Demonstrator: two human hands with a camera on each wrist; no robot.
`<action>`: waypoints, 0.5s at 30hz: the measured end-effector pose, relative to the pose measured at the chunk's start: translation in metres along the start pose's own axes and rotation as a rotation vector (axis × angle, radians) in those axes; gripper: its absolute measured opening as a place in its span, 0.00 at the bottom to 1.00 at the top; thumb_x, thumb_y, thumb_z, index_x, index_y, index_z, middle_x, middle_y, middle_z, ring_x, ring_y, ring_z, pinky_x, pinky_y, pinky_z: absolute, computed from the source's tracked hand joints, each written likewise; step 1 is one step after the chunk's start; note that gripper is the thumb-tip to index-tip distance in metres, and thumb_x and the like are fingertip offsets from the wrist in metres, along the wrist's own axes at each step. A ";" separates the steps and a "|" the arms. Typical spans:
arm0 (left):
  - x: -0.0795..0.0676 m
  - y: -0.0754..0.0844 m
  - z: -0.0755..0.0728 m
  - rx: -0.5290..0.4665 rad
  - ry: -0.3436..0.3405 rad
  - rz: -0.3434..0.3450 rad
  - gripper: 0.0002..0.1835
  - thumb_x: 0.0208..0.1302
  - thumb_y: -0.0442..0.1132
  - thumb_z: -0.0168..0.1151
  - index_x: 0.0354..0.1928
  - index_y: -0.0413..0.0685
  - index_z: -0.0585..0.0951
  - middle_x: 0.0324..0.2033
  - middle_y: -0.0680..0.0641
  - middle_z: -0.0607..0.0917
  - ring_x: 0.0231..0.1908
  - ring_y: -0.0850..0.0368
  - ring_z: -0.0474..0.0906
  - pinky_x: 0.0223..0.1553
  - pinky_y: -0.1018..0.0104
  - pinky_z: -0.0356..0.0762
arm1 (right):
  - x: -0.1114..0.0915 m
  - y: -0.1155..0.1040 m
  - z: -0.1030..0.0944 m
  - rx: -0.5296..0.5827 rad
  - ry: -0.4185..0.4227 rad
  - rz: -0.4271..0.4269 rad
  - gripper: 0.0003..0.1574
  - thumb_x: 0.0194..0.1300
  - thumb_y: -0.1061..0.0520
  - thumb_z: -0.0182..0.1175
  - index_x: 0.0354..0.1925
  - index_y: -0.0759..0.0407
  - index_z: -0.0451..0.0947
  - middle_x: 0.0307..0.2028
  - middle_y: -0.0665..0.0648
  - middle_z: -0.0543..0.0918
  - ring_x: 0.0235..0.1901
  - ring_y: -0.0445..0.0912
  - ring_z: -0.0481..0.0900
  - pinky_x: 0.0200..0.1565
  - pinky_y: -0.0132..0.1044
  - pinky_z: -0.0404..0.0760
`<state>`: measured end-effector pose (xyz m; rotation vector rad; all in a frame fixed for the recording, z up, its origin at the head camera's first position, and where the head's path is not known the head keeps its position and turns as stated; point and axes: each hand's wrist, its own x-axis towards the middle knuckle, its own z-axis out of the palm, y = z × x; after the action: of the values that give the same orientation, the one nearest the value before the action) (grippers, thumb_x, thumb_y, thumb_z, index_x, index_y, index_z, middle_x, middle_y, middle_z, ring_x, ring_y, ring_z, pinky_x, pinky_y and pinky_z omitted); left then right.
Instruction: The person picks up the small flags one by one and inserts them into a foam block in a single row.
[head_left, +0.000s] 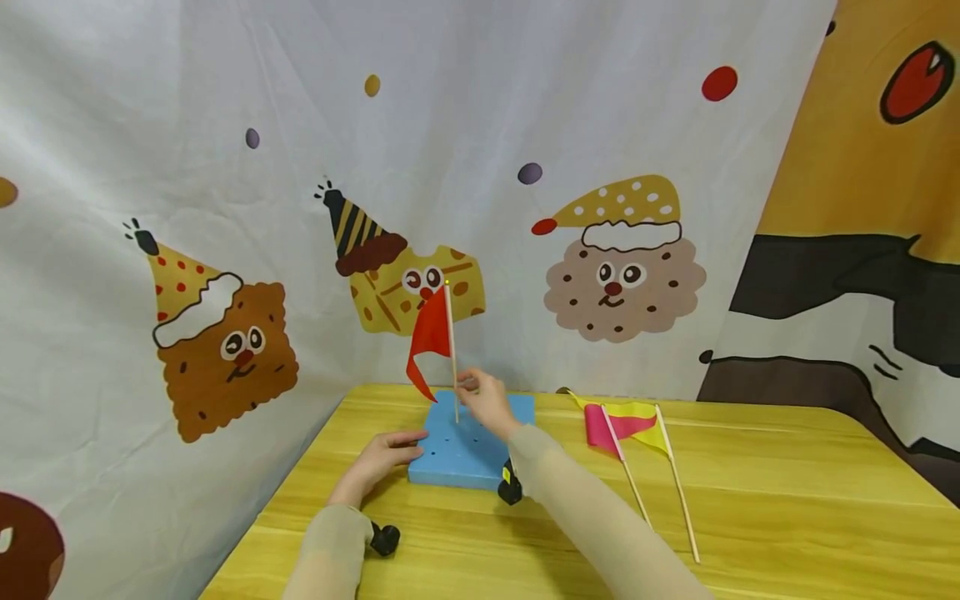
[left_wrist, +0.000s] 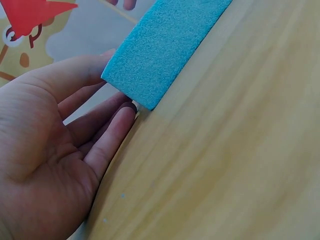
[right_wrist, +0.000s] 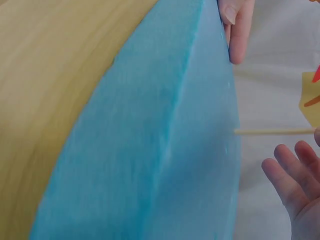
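Observation:
A red swallow-tailed flag (head_left: 432,329) on a thin wooden stick (right_wrist: 275,132) stands nearly upright over a blue foam block (head_left: 465,472). My right hand (head_left: 487,402) pinches the stick by its lower part between thumb and forefinger; in the right wrist view its other fingers (right_wrist: 287,177) spread away from it. The stick's lower end meets the block's top, which has several small holes. At the block's left side, my left hand (head_left: 381,460) touches the edge with extended fingers. In the left wrist view, fingertips of the left hand (left_wrist: 40,135) rest against the block's corner (left_wrist: 160,50).
To the right on the wooden table (head_left: 795,500) lie a pink pennant (head_left: 600,429) and a yellow pennant (head_left: 654,433), their sticks pointing toward me. Behind the table hangs a white cloth (head_left: 465,125) printed with cartoon biscuits in party hats.

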<state>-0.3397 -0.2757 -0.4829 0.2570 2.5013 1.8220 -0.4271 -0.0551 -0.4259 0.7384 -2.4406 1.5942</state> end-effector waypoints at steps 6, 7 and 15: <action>0.000 0.000 0.002 0.019 -0.039 0.016 0.23 0.68 0.42 0.61 0.63 0.42 0.77 0.63 0.38 0.73 0.58 0.43 0.74 0.58 0.49 0.72 | -0.010 0.009 -0.037 0.027 -0.023 -0.028 0.12 0.66 0.63 0.60 0.49 0.62 0.78 0.37 0.59 0.84 0.34 0.62 0.83 0.25 0.41 0.83; 0.000 -0.001 0.002 0.023 -0.042 0.016 0.23 0.68 0.42 0.61 0.63 0.42 0.76 0.63 0.38 0.73 0.58 0.43 0.73 0.58 0.49 0.72 | -0.014 0.010 -0.045 0.032 -0.025 -0.023 0.12 0.66 0.63 0.61 0.49 0.62 0.78 0.37 0.59 0.84 0.34 0.62 0.83 0.26 0.43 0.84; -0.002 -0.001 0.000 0.042 -0.032 0.022 0.24 0.68 0.42 0.62 0.63 0.42 0.77 0.63 0.37 0.73 0.58 0.41 0.73 0.57 0.50 0.73 | -0.059 0.025 -0.112 0.065 -0.028 0.119 0.12 0.66 0.59 0.63 0.48 0.61 0.79 0.41 0.63 0.84 0.37 0.60 0.84 0.34 0.51 0.85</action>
<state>-0.3375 -0.2766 -0.4834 0.3141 2.5276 1.7601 -0.4039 0.0720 -0.4199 0.6394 -2.5067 1.7240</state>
